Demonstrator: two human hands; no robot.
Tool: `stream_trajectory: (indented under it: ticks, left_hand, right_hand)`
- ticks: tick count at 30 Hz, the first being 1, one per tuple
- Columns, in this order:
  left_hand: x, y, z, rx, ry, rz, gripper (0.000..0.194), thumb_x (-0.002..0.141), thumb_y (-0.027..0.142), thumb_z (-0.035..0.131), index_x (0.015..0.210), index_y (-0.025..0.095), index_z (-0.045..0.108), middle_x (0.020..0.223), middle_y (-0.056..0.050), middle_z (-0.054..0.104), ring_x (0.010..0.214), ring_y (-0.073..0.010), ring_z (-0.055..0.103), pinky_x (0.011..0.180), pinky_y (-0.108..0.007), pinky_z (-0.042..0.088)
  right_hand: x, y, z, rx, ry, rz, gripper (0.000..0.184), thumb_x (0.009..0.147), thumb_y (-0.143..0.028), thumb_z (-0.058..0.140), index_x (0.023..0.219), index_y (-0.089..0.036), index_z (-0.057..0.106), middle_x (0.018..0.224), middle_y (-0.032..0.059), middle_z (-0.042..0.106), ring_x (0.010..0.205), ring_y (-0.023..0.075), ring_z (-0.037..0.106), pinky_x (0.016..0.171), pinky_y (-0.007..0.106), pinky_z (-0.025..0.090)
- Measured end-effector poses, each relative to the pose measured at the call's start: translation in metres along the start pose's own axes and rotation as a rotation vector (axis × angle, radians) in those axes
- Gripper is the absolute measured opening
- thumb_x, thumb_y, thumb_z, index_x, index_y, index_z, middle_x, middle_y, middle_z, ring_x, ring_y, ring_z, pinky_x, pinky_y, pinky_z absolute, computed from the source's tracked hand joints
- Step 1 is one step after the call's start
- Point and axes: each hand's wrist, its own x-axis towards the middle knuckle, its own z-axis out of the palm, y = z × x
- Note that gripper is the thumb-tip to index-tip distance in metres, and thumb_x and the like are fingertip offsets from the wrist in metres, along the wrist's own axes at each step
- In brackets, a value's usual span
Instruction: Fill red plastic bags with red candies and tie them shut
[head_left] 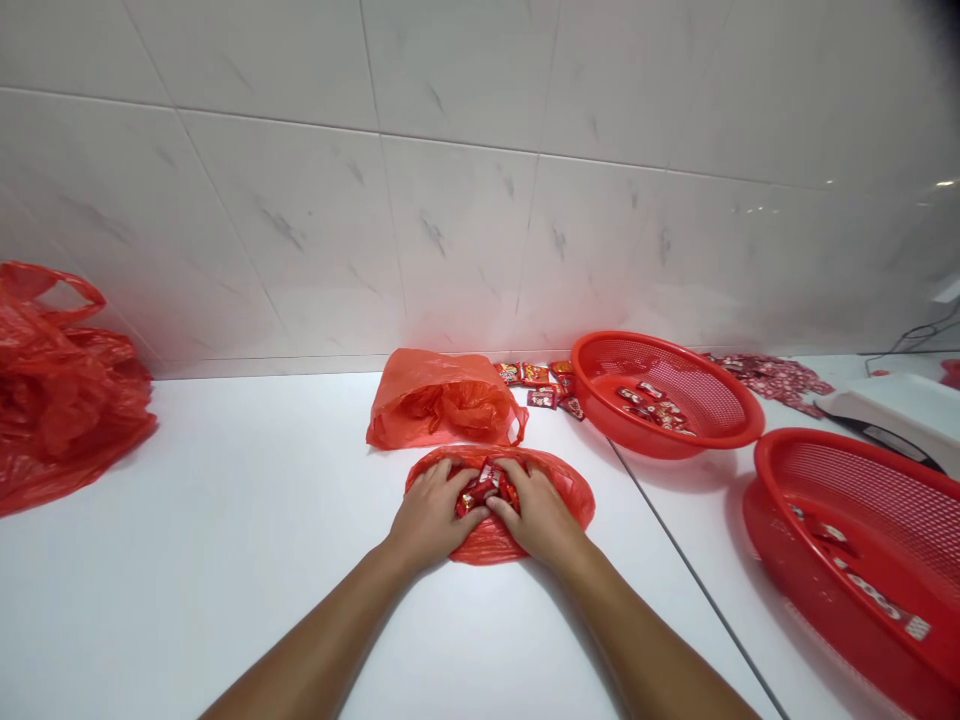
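Small red wrapped packets (486,482) lie in a pile on a crumpled red plastic bag (576,492) on the white table. My left hand (429,515) curls round the pile from the left, its thumb pressed against the packets. From the other side my right hand (541,510) closes on the same packets, with its thumb close to the left one. Both palms hide part of the pile. Right behind it, a second red plastic bag (442,372) lies on the table with its mouth facing me.
A red mesh basket (720,430) holding some packets stands at the back right. A larger basket (787,560) is nearer, beside a white scale-like device (900,405). Loose packets (536,375) and a heap of wrappers (776,378) lie along the wall. More red bags (67,400) sit far left.
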Motion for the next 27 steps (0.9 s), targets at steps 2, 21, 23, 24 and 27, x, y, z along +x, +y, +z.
stream_trajectory:
  ticks: [2, 21, 23, 24, 27]
  left_hand:
    - [0.000, 0.000, 0.000, -0.004, 0.010, 0.009, 0.037, 0.092, 0.045, 0.069, 0.124, 0.027, 0.072, 0.134, -0.009, 0.062, 0.117, -0.0316, 0.065, 0.103, -0.051, 0.053]
    - [-0.001, -0.003, 0.004, 0.037, 0.064, -0.054, 0.050, 0.092, 0.053, 0.068, 0.130, 0.020, 0.066, 0.130, -0.014, 0.064, 0.125, -0.0365, 0.060, 0.109, -0.056, 0.048]
    - [-0.001, -0.002, 0.002, 0.027, 0.082, -0.062, 0.053, 0.091, 0.053, 0.069, 0.133, 0.021, 0.064, 0.126, -0.014, 0.065, 0.124, -0.0364, 0.060, 0.108, -0.055, 0.048]
    - [-0.001, -0.002, 0.002, 0.021, 0.091, -0.061, 0.054, 0.091, 0.053, 0.070, 0.133, 0.021, 0.063, 0.124, -0.013, 0.066, 0.123, -0.0361, 0.060, 0.107, -0.055, 0.049]
    - [-0.001, -0.002, -0.001, 0.001, 0.134, -0.051, 0.053, 0.091, 0.054, 0.069, 0.131, 0.020, 0.062, 0.119, -0.013, 0.066, 0.119, -0.0346, 0.062, 0.105, -0.053, 0.051]
  right_hand:
    - [0.005, 0.005, -0.004, 0.015, 0.092, 0.040, 0.055, 0.090, -0.041, 0.078, 0.140, -0.024, 0.063, 0.124, 0.0164, 0.071, 0.115, 0.0358, 0.069, 0.097, 0.052, 0.057]
    - [-0.001, 0.002, -0.066, 0.057, 0.430, -0.417, 0.024, 0.101, -0.025, 0.056, 0.118, -0.027, 0.072, 0.116, 0.0078, 0.077, 0.110, 0.0261, 0.072, 0.096, 0.044, 0.059]
    - [0.001, 0.011, -0.070, -0.053, 0.439, -0.317, 0.029, 0.093, -0.032, 0.069, 0.121, -0.025, 0.072, 0.120, 0.0105, 0.075, 0.114, 0.0309, 0.069, 0.100, 0.050, 0.056]
    - [0.003, 0.017, -0.070, -0.101, 0.384, -0.249, 0.037, 0.088, -0.034, 0.073, 0.124, -0.025, 0.071, 0.119, 0.0111, 0.075, 0.111, 0.0321, 0.068, 0.099, 0.052, 0.055]
    - [0.010, 0.033, -0.068, -0.075, 0.194, -0.019, 0.032, 0.088, -0.034, 0.068, 0.118, -0.022, 0.072, 0.092, 0.0071, 0.076, 0.083, 0.0266, 0.070, 0.082, 0.044, 0.056]
